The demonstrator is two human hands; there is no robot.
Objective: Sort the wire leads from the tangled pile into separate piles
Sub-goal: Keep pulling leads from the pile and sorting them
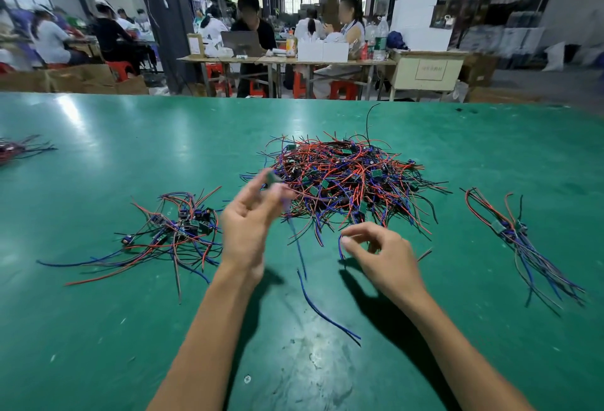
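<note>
Nearest the front edge of the green worktop (98, 329): one loose blue lead (322, 307), lying apart from everything. Just beyond, right hand (380, 255) with fingers curled, pinching the end of a blue wire (340, 247); left hand (251, 217) raised and motion-blurred, fingers pinching a small green board (270, 178) whose wires trail toward the tangled pile (346, 178) at worktop centre. Risk, as judged: lifting fast likely to drag snagged neighbours out and scatter them; trailing ends could hook into the left pile (173, 230) and remix it. Count: one main tangle, two sorted piles in reach, left and right pile (519, 244), plus one bundle (19, 149) at the far left edge. Individual leads too many to count.
</note>
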